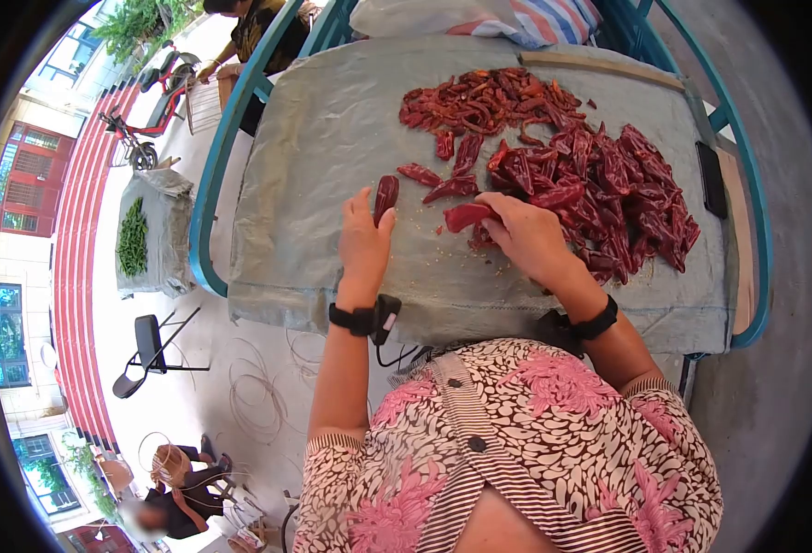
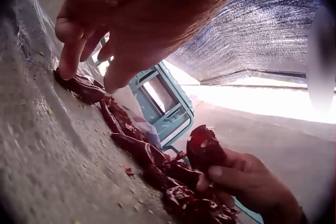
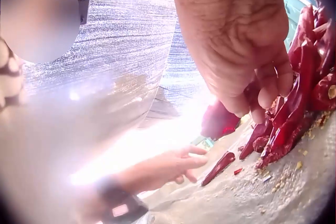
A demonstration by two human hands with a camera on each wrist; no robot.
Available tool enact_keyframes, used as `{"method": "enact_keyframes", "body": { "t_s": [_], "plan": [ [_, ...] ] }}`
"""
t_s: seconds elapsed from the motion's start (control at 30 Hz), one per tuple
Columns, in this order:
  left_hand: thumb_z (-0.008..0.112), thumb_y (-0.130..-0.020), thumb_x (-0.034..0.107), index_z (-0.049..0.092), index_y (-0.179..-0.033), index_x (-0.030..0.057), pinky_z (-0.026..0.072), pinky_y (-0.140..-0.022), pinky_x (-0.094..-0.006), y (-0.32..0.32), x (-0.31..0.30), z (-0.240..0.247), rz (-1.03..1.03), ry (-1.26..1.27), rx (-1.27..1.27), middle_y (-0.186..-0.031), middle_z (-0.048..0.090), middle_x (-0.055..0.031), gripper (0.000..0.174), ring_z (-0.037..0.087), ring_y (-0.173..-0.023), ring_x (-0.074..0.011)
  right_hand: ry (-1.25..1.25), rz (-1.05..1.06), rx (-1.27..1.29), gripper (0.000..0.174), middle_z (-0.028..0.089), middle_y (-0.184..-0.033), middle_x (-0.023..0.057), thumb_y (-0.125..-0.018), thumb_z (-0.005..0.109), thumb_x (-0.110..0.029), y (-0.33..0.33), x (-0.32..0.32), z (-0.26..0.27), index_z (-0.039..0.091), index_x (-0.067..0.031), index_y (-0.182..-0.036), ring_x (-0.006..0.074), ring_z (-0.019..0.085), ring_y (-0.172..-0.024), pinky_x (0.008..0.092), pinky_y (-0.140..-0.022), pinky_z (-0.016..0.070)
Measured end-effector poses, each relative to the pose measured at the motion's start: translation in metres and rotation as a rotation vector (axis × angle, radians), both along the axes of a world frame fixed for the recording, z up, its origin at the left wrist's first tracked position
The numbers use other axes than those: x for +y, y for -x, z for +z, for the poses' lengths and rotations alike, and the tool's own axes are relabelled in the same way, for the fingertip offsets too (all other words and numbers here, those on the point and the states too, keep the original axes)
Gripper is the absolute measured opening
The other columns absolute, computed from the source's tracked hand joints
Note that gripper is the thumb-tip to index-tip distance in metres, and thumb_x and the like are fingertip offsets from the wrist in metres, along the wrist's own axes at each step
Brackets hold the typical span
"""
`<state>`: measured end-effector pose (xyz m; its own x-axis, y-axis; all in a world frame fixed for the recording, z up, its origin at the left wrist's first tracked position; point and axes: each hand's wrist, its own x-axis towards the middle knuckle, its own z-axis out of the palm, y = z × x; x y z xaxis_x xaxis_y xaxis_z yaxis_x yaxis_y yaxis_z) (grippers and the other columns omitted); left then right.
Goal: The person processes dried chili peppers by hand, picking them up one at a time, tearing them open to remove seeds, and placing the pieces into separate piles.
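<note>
The right hand (image 1: pixel 530 241) pinches a dried red chili pepper (image 1: pixel 467 217) near the middle of the frame, thumb and fingers closed around one end; the other end, open and ragged in the left wrist view, sticks out free. The pod looks light and hollow, with a smooth, slightly slick skin that probably gives under pressure and could crack if squeezed hard, so a gentle hold by the firmer stem end or across the body should suit it.

The left hand (image 1: pixel 363 247), left of centre, is not clenched: its fingers are loosely extended and parted from the thumb, at a darker pod (image 1: pixel 386 196) lying on the gray tarp (image 1: pixel 300 175). Whether the thumb presses on that pod is unclear.

A glossy heap of large peppers (image 1: pixel 622 189) lies right of centre, with smaller, wrinkled peppers (image 1: pixel 475 100) above and pale seeds scattered below.
</note>
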<state>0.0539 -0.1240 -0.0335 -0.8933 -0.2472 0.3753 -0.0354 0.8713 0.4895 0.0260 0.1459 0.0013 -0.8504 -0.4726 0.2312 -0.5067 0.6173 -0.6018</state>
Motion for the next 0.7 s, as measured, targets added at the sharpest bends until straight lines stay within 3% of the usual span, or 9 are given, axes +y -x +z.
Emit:
{"method": "enact_keyframes", "body": {
  "t_s": [0.07, 0.17, 0.27, 0.47, 0.57, 0.67, 0.7],
  "plan": [
    [0.075, -0.086, 0.015, 0.059, -0.130, 0.0064, 0.0513, -0.085, -0.0455, 0.006, -0.008, -0.009, 0.008, -0.002, -0.084, -0.107, 0.065, -0.0131, 0.047, 0.064, -0.095, -0.0367, 0.007, -0.017, -0.033, 0.033, 0.068, -0.113, 0.0106, -0.094, 0.067, -0.016, 0.000, 0.000, 0.003, 0.063, -0.0112, -0.126, 0.0356, 0.069, -0.096, 0.0443, -0.080, 0.0556],
    [0.076, -0.084, 0.015, 0.061, -0.128, 0.0059, 0.0507, -0.086, -0.0442, 0.008, -0.006, -0.006, 0.005, 0.001, -0.173, -0.104, 0.066, -0.0116, 0.048, 0.065, -0.095, -0.0347, -0.041, -0.078, -0.054, 0.033, 0.066, -0.117, 0.0106, -0.094, 0.067, -0.018, -0.006, 0.003, 0.008, 0.063, -0.0117, -0.126, 0.0361, 0.069, -0.094, 0.0444, -0.081, 0.0556],
    [0.075, -0.082, 0.014, 0.062, -0.127, 0.0051, 0.0512, -0.084, -0.0432, -0.007, 0.007, 0.013, -0.085, -0.089, -0.181, -0.097, 0.066, -0.0109, 0.047, 0.065, -0.096, -0.0330, -0.002, -0.003, -0.035, 0.031, 0.065, -0.120, 0.0101, -0.095, 0.067, -0.017, -0.006, 0.010, 0.001, 0.063, -0.0128, -0.125, 0.0362, 0.069, -0.092, 0.0438, -0.080, 0.0558],
    [0.071, -0.084, 0.013, 0.061, -0.131, 0.0037, 0.0526, -0.073, -0.0389, -0.027, 0.026, 0.023, -0.175, -0.261, -0.219, -0.088, 0.067, -0.0106, 0.049, 0.067, -0.079, -0.0273, 0.132, 0.022, -0.014, 0.023, 0.069, -0.110, 0.0091, -0.094, 0.066, -0.014, -0.010, 0.008, 0.000, 0.067, -0.0112, -0.116, 0.0346, 0.069, -0.092, 0.0440, -0.078, 0.0562],
    [0.072, -0.084, 0.013, 0.058, -0.134, 0.0016, 0.0523, -0.075, -0.0410, -0.034, 0.046, 0.055, -0.151, -0.711, -0.496, -0.084, 0.063, -0.0127, 0.053, 0.066, -0.083, -0.0302, 0.159, 0.067, -0.081, 0.020, 0.071, -0.102, 0.0097, -0.093, 0.066, -0.013, -0.012, 0.008, -0.007, 0.068, -0.0111, -0.113, 0.0335, 0.070, -0.091, 0.0434, -0.077, 0.0559],
    [0.072, -0.086, 0.013, 0.054, -0.139, 0.0017, 0.0526, -0.074, -0.0396, -0.032, 0.041, 0.030, -0.170, -0.356, -0.394, -0.081, 0.062, -0.0113, 0.057, 0.066, -0.079, -0.0300, 0.136, 0.097, -0.070, 0.020, 0.073, -0.100, 0.0124, -0.093, 0.065, -0.009, -0.017, 0.011, -0.006, 0.070, -0.0084, -0.113, 0.0329, 0.071, -0.092, 0.0398, -0.080, 0.0564],
    [0.072, -0.086, 0.012, 0.053, -0.139, 0.0026, 0.0527, -0.075, -0.0390, -0.031, 0.038, 0.026, -0.123, -0.350, -0.365, -0.085, 0.062, -0.0117, 0.057, 0.066, -0.081, -0.0292, 0.134, 0.093, -0.069, 0.020, 0.073, -0.101, 0.0125, -0.093, 0.065, -0.010, -0.018, 0.014, -0.006, 0.070, -0.0085, -0.113, 0.0330, 0.071, -0.092, 0.0398, -0.080, 0.0564]
  ]
}}
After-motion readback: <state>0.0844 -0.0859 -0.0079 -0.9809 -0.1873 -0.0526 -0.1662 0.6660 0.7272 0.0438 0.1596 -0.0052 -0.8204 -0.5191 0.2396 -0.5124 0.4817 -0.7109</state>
